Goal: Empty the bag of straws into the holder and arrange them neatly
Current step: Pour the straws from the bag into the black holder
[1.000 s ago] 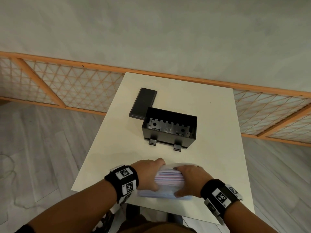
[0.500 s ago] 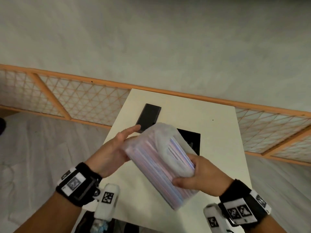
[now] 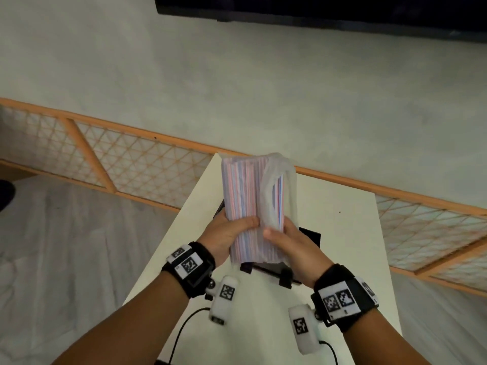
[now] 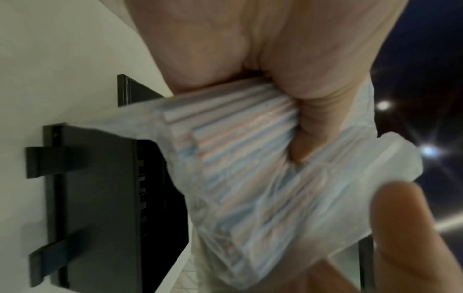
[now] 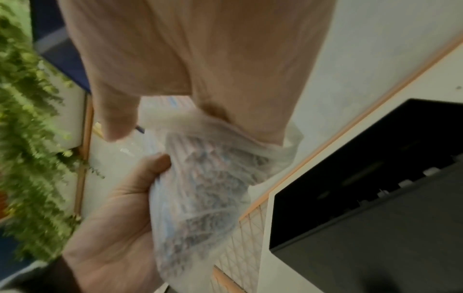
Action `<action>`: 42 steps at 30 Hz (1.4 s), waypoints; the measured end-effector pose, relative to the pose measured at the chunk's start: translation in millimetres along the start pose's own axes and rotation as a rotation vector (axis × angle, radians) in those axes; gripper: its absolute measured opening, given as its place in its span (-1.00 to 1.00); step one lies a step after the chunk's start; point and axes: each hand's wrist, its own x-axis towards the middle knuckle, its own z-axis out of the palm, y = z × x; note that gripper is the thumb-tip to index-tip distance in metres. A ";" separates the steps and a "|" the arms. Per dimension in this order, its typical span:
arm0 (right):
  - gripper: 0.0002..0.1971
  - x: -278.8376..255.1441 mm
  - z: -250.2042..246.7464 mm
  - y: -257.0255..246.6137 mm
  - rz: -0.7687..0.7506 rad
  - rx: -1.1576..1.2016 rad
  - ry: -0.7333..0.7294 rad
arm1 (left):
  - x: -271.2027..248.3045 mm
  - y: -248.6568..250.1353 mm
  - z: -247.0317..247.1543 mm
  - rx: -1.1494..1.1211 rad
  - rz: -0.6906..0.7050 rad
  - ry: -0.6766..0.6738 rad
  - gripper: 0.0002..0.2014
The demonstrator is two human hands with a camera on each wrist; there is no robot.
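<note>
gripping the lower part of the bag of straws [image 3: 251, 204] from the left, the left hand [image 3: 226, 234] has its thumb across the front and its fingers curled round the bundle. the right hand [image 3: 290, 242] holds the bag's lower right side, thumb on the front and fingers wrapped behind the loose plastic. the bag stands nearly upright in the air, above the near part of the black holder [image 3: 309, 235], which sits open on the white table [image 3: 342, 259]. striped straws [image 4: 233, 138] show through the clear plastic. black wristbands [image 3: 189, 267] with printed markers sit on both wrists, and a small white camera hangs under each.
</note>
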 end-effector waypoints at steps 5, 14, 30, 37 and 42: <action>-0.50 15.3 -6.9 -16.5 0.048 0.346 -0.003 | 27.0 15.6 1.2 -0.128 -0.089 0.114 -0.44; -0.49 51.7 -35.2 13.1 0.081 0.329 0.009 | 62.8 -1.6 20.5 -0.152 -0.129 0.184 -0.57; -0.49 97.3 -49.8 50.5 0.154 0.696 0.252 | 74.8 -60.2 31.6 0.987 0.503 0.105 -0.28; -0.39 105.1 -36.1 61.9 0.265 0.690 0.315 | 71.1 -77.6 20.2 1.201 0.482 0.169 -0.45; -0.43 104.1 -38.4 61.4 0.226 0.669 0.257 | 74.6 -71.5 14.3 1.187 0.418 0.099 -0.62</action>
